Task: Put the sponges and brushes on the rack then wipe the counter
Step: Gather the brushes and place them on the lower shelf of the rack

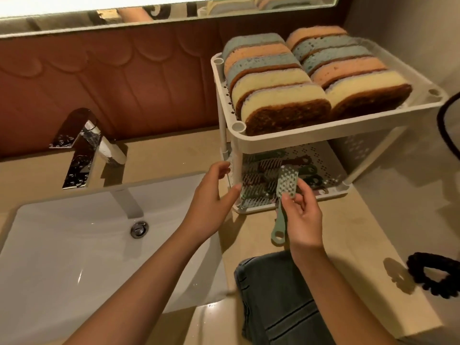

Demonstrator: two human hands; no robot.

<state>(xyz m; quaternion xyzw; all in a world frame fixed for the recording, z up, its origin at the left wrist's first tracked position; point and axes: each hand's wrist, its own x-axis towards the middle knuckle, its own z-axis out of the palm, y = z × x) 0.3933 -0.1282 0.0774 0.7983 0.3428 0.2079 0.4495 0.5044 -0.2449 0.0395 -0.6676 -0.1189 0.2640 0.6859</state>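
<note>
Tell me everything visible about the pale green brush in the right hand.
The pale green plastic brush has a rounded oblong head covered with pale dots, a slim handle and a hanging hole at its end. The right hand pinches it just below the head. It is held nearly upright, head up in front of the lower shelf of the white plastic rack, handle end down above the beige counter.

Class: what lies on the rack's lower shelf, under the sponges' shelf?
Several brushes lie on the lower shelf. The right hand holds a green brush at its front. The top shelf covers the back, so their count is unclear.
</note>
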